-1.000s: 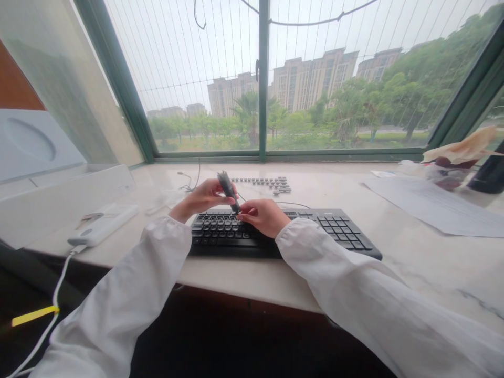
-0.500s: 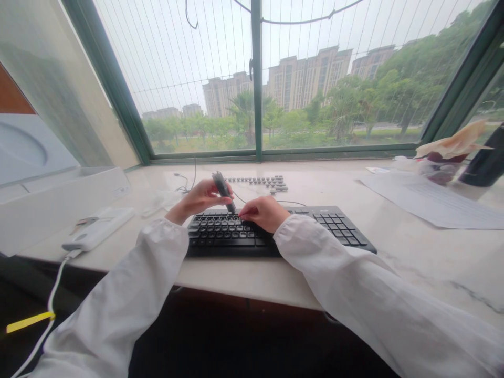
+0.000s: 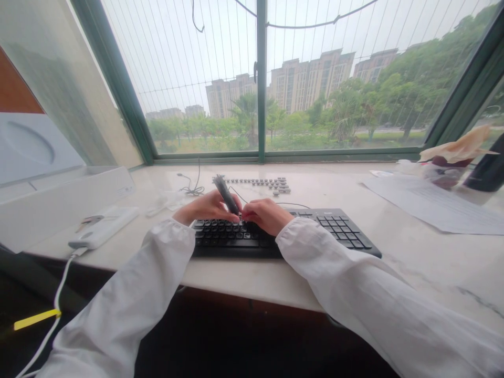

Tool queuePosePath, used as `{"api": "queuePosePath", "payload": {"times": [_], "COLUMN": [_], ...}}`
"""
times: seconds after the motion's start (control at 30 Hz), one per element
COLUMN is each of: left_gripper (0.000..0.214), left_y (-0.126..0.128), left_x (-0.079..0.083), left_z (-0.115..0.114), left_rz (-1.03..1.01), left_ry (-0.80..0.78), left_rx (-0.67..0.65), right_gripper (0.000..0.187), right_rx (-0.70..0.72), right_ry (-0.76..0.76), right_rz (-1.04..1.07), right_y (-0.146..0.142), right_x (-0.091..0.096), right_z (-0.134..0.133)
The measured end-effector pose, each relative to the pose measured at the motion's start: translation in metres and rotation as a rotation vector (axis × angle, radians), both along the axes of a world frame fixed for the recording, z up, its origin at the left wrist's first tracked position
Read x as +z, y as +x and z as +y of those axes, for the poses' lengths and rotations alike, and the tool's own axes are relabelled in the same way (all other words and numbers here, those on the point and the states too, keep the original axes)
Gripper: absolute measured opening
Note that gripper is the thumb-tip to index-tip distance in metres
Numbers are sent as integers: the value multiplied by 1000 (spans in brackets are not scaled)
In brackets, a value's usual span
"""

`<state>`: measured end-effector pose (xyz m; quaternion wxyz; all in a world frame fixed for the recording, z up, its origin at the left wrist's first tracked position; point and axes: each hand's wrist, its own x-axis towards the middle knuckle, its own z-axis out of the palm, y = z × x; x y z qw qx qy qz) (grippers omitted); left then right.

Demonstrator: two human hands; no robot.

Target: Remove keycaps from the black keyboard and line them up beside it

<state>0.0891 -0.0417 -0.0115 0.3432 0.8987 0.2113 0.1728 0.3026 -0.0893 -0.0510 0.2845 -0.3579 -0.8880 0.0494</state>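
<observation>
A black keyboard (image 3: 232, 248) lies on the pale stone counter, with part of its upper key area uncovered. Above its upper rows, my left hand (image 3: 208, 206) is closed round a dark grey brush (image 3: 226, 193), slanted, with a ragged, bristle-like upper end and its lower end down at the keys. My right hand (image 3: 268, 214) is pinched close beside the brush's lower end, over the same keys. Whatever those fingertips hold is hidden. Loose keycaps (image 3: 271, 184) lie in rows on the counter behind the keyboard.
At left are a white power strip (image 3: 106, 227) with keys on top and a white open box (image 3: 79, 202). A thin cable (image 3: 192, 190) coils behind my left hand. Paper sheets (image 3: 433, 202), a plastic bag (image 3: 444, 170) and a dark bottle (image 3: 488, 165) are at right, below the window.
My left hand and the brush have come lower and closer to my right hand, so the fingers nearly meet. The whole view has shifted slightly.
</observation>
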Motion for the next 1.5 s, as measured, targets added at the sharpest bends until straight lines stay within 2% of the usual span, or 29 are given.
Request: {"api": "queuePosePath", "payload": {"times": [0.17,0.5,0.7,0.87,1.07,1.23,1.5], "left_gripper": [32,24,24,25,28,29,28], "left_y": [4,6,5,2,3,2,2], "left_x": [-5,-4,-4,-6,-6,-7,-11], "left_z": [0,-4,-4,0,0,1,5], "left_rz": [-12,-49,-21,13,36,21,13], "left_ry": [15,140,93,66,31,27,38], "left_rx": [-8,19,40,12,38,18,12], "right_gripper": [12,13,14,14,16,15,17], "right_rx": [22,54,35,82,99,127,76], "right_ry": [-2,-19,-14,-7,13,-34,16], "right_rz": [-18,59,39,34,24,4,-31], "right_y": [3,3,1,3,5,7,3], "right_x": [-1,-2,-2,-1,2,5,4], "right_z": [3,1,0,3,3,4,2]}}
